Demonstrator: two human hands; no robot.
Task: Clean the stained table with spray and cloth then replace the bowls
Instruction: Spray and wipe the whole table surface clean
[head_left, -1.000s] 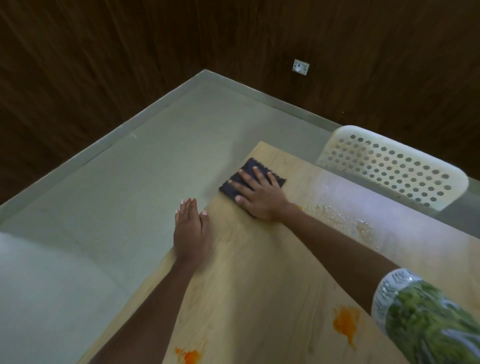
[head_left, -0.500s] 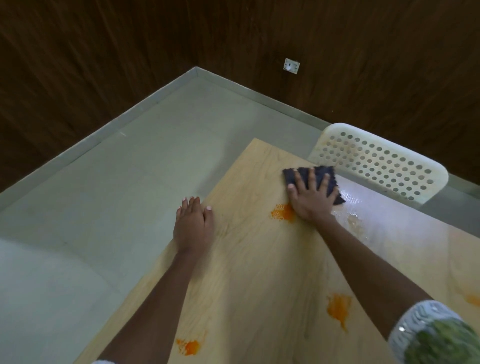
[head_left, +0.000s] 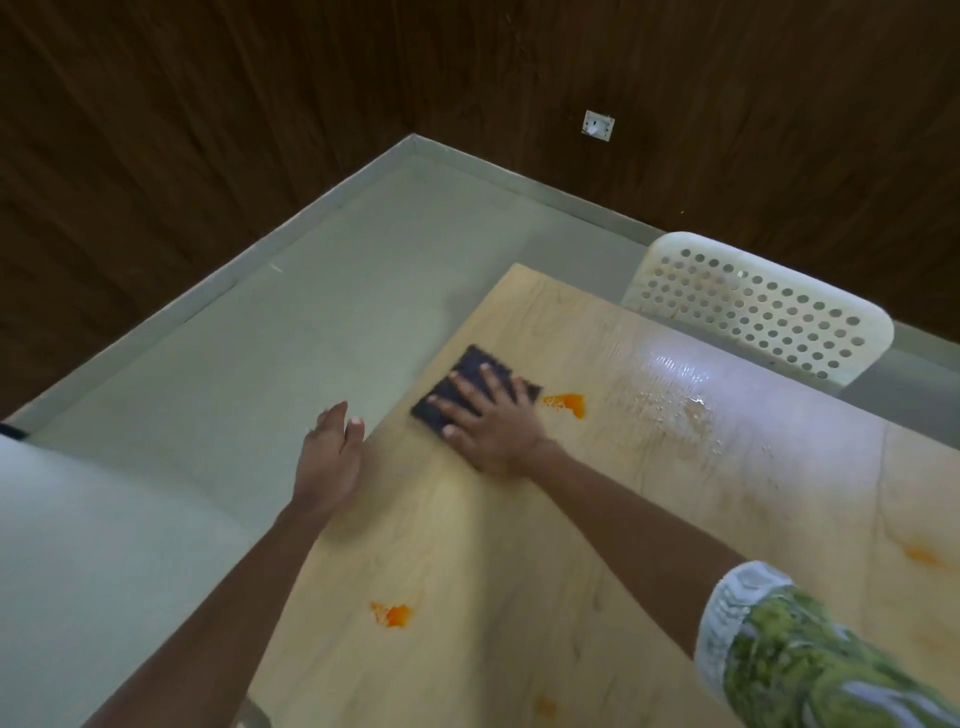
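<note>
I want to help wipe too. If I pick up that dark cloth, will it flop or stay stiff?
Probably floppy: the dark cloth lies thin and flat on the table under the right hand. It likely slides easily, since the wood near it looks wet and shiny. It seems light, as flat fingers alone hold it down.

Your counter (head_left: 467, 545) is pale wood-grain board with a smooth, low-sheen finish, matt where dry. The dark cloth (head_left: 475, 384) lies on it, coarse and matt with a nubbly weave, under your right hand (head_left: 493, 426). Just right of the cloth, an orange stain (head_left: 569, 402) looks thick and pasty. Further right of the cloth, the wet patch (head_left: 675, 379) shines glossy. Beyond that, away from the cloth, the chair back (head_left: 753, 306) is perforated off-white plastic, smooth. The walls (head_left: 208, 130) are dark wood panelling.
</note>
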